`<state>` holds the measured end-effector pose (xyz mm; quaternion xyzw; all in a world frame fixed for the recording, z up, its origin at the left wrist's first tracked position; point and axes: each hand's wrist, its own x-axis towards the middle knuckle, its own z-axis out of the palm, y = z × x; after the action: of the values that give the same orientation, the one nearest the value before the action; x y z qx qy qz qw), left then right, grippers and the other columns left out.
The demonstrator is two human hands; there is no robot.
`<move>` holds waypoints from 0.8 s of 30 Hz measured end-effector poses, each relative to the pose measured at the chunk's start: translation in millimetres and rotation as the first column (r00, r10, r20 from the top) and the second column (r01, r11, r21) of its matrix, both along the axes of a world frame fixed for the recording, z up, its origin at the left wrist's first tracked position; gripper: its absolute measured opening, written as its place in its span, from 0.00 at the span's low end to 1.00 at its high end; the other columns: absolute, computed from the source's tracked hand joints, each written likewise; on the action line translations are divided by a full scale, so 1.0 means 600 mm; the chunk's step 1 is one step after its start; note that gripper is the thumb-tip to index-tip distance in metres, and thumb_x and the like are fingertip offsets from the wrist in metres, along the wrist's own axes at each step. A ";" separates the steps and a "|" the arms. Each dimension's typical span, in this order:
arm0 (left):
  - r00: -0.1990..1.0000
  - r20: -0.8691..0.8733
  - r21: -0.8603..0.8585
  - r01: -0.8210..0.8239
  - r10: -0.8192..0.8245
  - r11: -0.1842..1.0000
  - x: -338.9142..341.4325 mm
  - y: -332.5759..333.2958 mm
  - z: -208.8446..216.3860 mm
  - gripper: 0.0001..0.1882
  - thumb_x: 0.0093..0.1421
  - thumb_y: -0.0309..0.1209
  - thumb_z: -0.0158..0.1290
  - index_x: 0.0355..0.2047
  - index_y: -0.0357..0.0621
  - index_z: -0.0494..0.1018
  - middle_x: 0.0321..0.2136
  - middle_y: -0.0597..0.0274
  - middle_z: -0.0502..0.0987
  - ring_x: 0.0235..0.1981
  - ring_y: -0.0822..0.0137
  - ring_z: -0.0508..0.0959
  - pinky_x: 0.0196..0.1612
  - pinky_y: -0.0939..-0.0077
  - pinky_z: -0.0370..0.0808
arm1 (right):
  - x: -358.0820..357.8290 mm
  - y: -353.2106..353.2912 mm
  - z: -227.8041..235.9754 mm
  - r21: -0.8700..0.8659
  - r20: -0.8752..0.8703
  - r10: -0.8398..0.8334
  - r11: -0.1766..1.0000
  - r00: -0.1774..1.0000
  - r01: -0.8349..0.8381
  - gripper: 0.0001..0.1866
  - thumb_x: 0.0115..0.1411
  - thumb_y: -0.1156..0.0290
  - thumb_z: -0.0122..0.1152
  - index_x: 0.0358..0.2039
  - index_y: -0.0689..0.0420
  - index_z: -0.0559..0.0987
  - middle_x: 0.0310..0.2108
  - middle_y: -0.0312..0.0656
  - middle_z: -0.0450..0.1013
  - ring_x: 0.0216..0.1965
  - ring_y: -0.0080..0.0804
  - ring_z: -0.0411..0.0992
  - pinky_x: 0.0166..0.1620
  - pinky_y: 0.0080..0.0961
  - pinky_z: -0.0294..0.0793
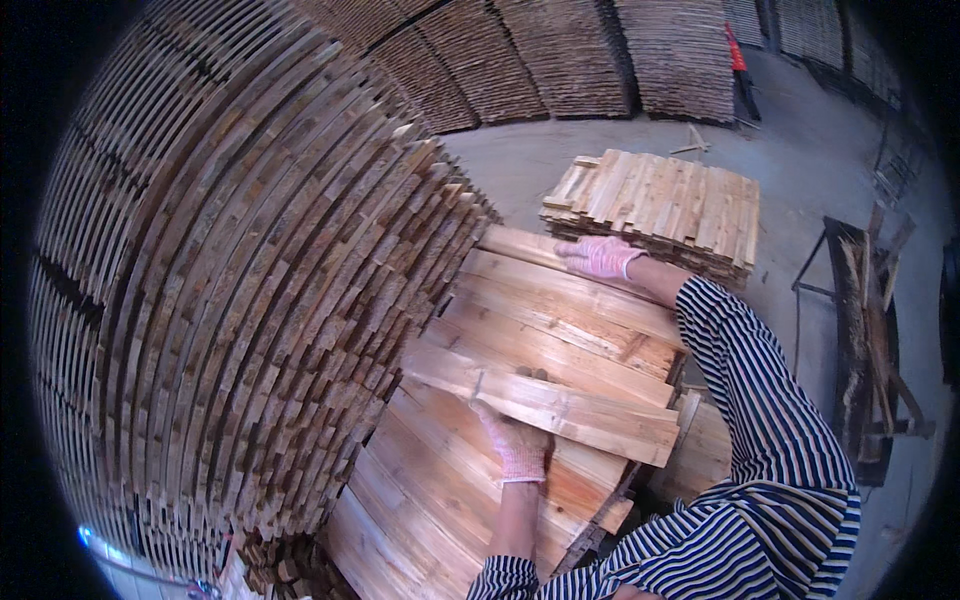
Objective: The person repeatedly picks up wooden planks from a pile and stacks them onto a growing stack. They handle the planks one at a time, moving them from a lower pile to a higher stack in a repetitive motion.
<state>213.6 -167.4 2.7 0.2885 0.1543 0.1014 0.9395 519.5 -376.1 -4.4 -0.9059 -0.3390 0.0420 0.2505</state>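
Note:
My left hand [515, 445], in a pink and white knitted glove, is closed around a loose plank [550, 402]. Its thumb lies along the near edge and fingertips show past the far edge. The plank lies at a slant over a layer of side-by-side planks [430, 500], its right end tilted off their line. Farther off, my right hand [600, 257], gloved alike, rests with outstretched fingers on the farthest plank [520, 245] of this layer. The underside of that hand is hidden.
A tall wall of stacked planks [270, 270] rises close on the left. Beyond my right hand stands a low plank pile [665, 205]. A dark metal rack [865, 340] with wood scraps is at the right. More high stacks [570, 60] line the back.

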 end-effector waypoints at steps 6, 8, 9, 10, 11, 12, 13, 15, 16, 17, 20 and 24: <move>0.990 0.127 -0.351 0.099 -0.058 0.931 -0.010 0.051 -0.060 0.44 0.66 0.68 0.40 0.69 0.47 0.60 0.68 0.54 0.64 0.67 0.48 0.64 0.71 0.46 0.58 | -0.073 0.116 0.085 -0.577 0.337 0.091 0.806 0.937 0.129 0.30 0.67 0.43 0.49 0.66 0.38 0.69 0.52 0.58 0.70 0.52 0.54 0.72 0.51 0.57 0.73; 0.998 -0.007 -0.191 0.066 -0.069 0.979 -0.006 0.020 0.006 0.38 0.68 0.64 0.42 0.67 0.51 0.62 0.65 0.56 0.68 0.66 0.50 0.65 0.71 0.48 0.58 | -0.139 0.150 0.061 -0.168 0.156 0.160 0.977 0.975 -0.133 0.37 0.65 0.38 0.52 0.69 0.43 0.65 0.57 0.59 0.69 0.57 0.57 0.70 0.53 0.56 0.72; 0.998 -0.006 -0.167 0.056 -0.058 0.984 0.012 0.017 0.014 0.36 0.69 0.62 0.44 0.66 0.49 0.64 0.62 0.55 0.70 0.64 0.51 0.68 0.68 0.49 0.62 | -0.175 0.160 0.043 -0.092 0.245 0.355 0.935 0.902 -0.343 0.41 0.63 0.35 0.52 0.71 0.45 0.63 0.59 0.60 0.68 0.59 0.58 0.68 0.56 0.55 0.71; 1.000 -0.011 -0.144 0.022 -0.024 0.989 0.014 0.027 0.026 0.35 0.69 0.60 0.45 0.64 0.48 0.65 0.60 0.54 0.72 0.61 0.51 0.71 0.66 0.49 0.66 | -0.225 0.177 0.073 -0.100 0.156 0.425 0.905 0.892 -0.414 0.45 0.63 0.33 0.52 0.72 0.47 0.60 0.61 0.61 0.67 0.61 0.58 0.67 0.59 0.52 0.69; 0.993 -0.117 -0.072 -0.008 -0.001 0.997 0.006 0.051 0.035 0.34 0.69 0.59 0.46 0.63 0.47 0.66 0.58 0.54 0.73 0.58 0.51 0.73 0.64 0.49 0.69 | -0.289 0.203 0.120 -0.096 0.049 0.498 0.865 0.866 -0.492 0.48 0.62 0.31 0.52 0.73 0.48 0.57 0.63 0.61 0.66 0.64 0.57 0.66 0.62 0.50 0.67; 0.974 -0.227 -0.006 -0.031 0.029 0.999 -0.003 0.077 0.045 0.33 0.69 0.58 0.47 0.62 0.47 0.67 0.57 0.54 0.74 0.56 0.51 0.75 0.62 0.49 0.71 | -0.340 0.221 0.174 -0.198 -0.230 0.389 0.879 0.892 -0.434 0.51 0.62 0.29 0.50 0.75 0.49 0.54 0.64 0.62 0.65 0.66 0.55 0.64 0.65 0.47 0.65; 0.947 -0.319 0.061 -0.016 0.035 0.998 -0.003 0.091 0.065 0.32 0.70 0.57 0.47 0.61 0.46 0.68 0.56 0.54 0.75 0.53 0.52 0.77 0.60 0.49 0.73 | -0.343 0.225 0.184 -0.105 -0.272 0.363 0.909 0.891 -0.403 0.54 0.58 0.30 0.57 0.74 0.51 0.54 0.66 0.59 0.64 0.67 0.51 0.65 0.67 0.44 0.63; 0.992 -0.127 0.035 0.009 -0.004 0.999 -0.033 0.137 0.089 0.27 0.69 0.54 0.50 0.57 0.47 0.72 0.52 0.55 0.77 0.51 0.51 0.78 0.59 0.51 0.74 | -0.330 0.251 0.160 0.196 -0.319 0.469 0.883 0.824 -0.426 0.54 0.56 0.33 0.62 0.74 0.51 0.56 0.67 0.59 0.64 0.67 0.47 0.65 0.67 0.41 0.63; 0.998 -0.031 0.055 0.048 -0.047 0.997 -0.066 0.175 0.112 0.26 0.69 0.53 0.51 0.55 0.47 0.73 0.50 0.56 0.78 0.51 0.52 0.78 0.60 0.51 0.74 | -0.320 0.264 0.153 0.346 -0.336 0.524 0.842 0.783 -0.414 0.55 0.55 0.34 0.65 0.74 0.52 0.57 0.67 0.58 0.63 0.66 0.45 0.66 0.67 0.39 0.63; 0.984 -0.176 0.063 0.034 -0.022 0.997 -0.107 0.221 0.125 0.30 0.67 0.56 0.53 0.57 0.46 0.71 0.51 0.54 0.78 0.53 0.55 0.76 0.60 0.53 0.73 | -0.310 0.276 0.158 0.368 -0.380 0.563 0.820 0.734 -0.438 0.53 0.54 0.38 0.68 0.73 0.51 0.58 0.67 0.57 0.64 0.66 0.44 0.66 0.67 0.39 0.64; 0.866 -0.487 0.305 0.293 -0.116 0.906 -0.220 0.349 0.179 0.31 0.65 0.58 0.54 0.53 0.42 0.75 0.45 0.57 0.81 0.43 0.63 0.81 0.48 0.67 0.82 | -0.230 0.284 0.182 0.340 -0.405 0.622 0.783 0.670 -0.521 0.50 0.52 0.50 0.74 0.72 0.48 0.61 0.67 0.53 0.65 0.66 0.43 0.66 0.66 0.37 0.65; 0.675 -0.685 0.729 0.642 0.275 0.239 -0.375 0.475 0.195 0.48 0.56 0.59 0.63 0.66 0.38 0.65 0.47 0.48 0.80 0.37 0.63 0.82 0.37 0.66 0.81 | -0.195 0.326 0.203 -0.083 -0.210 0.608 0.769 0.765 -0.634 0.48 0.48 0.63 0.75 0.70 0.39 0.65 0.64 0.48 0.69 0.64 0.45 0.68 0.66 0.37 0.67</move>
<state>-11.4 117.5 119.8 0.8237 0.3643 -0.0719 0.4285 402.5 -180.6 117.4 -0.7510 -0.5934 0.2251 0.1822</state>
